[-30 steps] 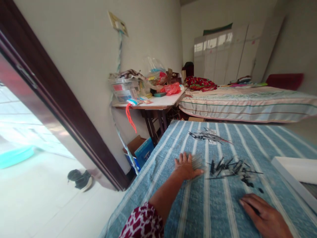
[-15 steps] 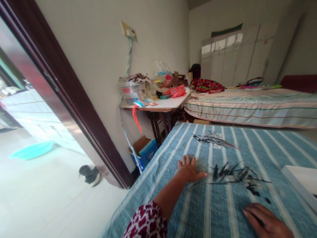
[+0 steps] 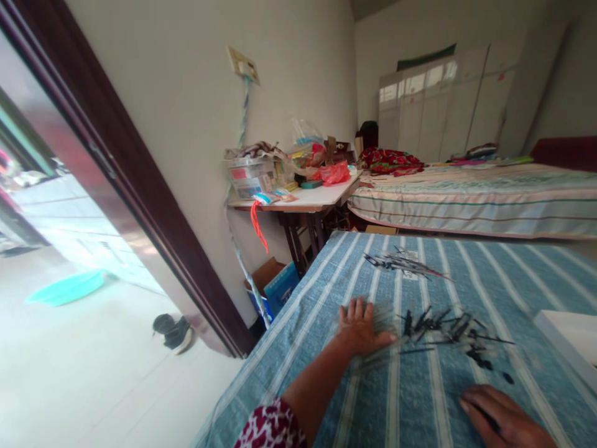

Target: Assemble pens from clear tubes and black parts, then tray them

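My left hand (image 3: 360, 328) lies flat with fingers spread on thin, see-through strips (image 3: 383, 314) on the striped blue cloth (image 3: 321, 298). Just right of its thumb is a loose heap of small black and clear stick-like pieces (image 3: 448, 326); their exact kind is too blurred to tell. One thin black stick (image 3: 416, 350) lies near the thumb tip. At the lower right, my right hand (image 3: 506, 417) rests with its fingers curled closed, and whatever may be inside them is hidden. Farther back lies a second bundle of thin dark sticks (image 3: 405, 262), one with a reddish end.
A white open box (image 3: 566, 342) stands at the right edge. Beyond the cloth are a cluttered side table (image 3: 321, 199) and a bed (image 3: 466, 199). A blue carton (image 3: 281, 287) sits on the floor by the wall, with shoes (image 3: 175, 333) near the doorway.
My left hand has slid slightly right and nearer to me, still flat. The thin black stick by its thumb has turned a little. My right hand looks the same.
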A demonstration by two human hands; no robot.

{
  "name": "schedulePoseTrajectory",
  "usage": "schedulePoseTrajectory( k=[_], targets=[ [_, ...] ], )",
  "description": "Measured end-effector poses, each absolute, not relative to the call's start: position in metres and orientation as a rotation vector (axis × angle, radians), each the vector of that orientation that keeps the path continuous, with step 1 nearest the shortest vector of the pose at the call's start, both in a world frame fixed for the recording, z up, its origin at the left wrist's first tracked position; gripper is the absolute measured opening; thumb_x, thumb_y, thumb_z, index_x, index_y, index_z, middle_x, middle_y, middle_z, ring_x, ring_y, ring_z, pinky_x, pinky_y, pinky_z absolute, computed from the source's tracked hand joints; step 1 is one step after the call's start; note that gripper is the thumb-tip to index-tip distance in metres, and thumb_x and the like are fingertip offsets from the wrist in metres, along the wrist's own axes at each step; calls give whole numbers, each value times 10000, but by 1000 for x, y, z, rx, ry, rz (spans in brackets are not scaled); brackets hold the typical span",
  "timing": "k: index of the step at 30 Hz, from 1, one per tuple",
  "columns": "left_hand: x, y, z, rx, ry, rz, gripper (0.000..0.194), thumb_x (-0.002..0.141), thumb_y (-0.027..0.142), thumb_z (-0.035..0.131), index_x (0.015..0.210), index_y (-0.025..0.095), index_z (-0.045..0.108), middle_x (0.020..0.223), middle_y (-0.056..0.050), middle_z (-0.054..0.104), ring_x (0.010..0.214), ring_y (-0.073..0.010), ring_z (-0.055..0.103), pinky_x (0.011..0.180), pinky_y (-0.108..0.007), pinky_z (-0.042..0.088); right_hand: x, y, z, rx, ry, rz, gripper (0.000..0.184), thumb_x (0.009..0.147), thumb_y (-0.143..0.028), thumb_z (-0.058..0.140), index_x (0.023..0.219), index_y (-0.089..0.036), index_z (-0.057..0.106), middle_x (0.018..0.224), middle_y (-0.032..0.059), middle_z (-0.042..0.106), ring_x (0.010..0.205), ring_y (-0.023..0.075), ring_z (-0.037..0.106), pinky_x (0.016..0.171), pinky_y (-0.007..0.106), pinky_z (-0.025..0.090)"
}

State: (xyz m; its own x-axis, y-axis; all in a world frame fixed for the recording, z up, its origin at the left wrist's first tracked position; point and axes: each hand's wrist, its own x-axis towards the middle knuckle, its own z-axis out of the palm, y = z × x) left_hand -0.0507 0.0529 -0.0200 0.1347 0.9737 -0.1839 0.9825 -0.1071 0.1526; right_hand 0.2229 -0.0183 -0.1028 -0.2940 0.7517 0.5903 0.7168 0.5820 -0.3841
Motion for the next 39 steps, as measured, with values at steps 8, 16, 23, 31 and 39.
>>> schedulePoseTrajectory(
  k=[8,16,23,31,39],
  targets=[
    [-50,73,-17,2172,1971,-16,976,694,771,153,1412,110,182,1486,-202,65,1347,-382,25,1006,-607,81,208,-28,-75,-1348,-1942,194,272,886,-320,406,818,-208,643,812,44,649,791,166,609,723,281,495],
    [-55,79,-22,2269,2037,22,927,715,751,191,1400,128,233,1484,-164,149,1352,-340,94,1018,-563,141,234,-17,-46,-1771,-1890,-10,221,852,-267,432,837,-193,640,857,62,640,831,205,586,745,311,441],
    [-53,76,-19,2288,2004,70,863,743,713,253,1404,159,227,1489,-165,122,1353,-343,88,1023,-555,146,252,-14,-32,-2026,-1959,21,236,842,-265,434,852,-186,656,877,69,639,867,210,590,751,296,417],
    [-31,36,-4,2581,1823,257,377,824,396,437,1100,183,581,1381,-133,397,1307,-294,261,1051,-486,175,257,-14,-42,-1990,-2015,22,237,841,-254,432,789,-191,655,812,68,625,831,200,575,716,286,410],
    [-7,27,-6,2505,1750,410,181,750,137,458,807,154,629,1242,-127,520,1197,-293,390,1002,-452,255,263,-17,-47,-1909,-1976,80,275,850,-288,413,777,-180,656,837,69,630,844,203,561,743,298,417]
  ],
)
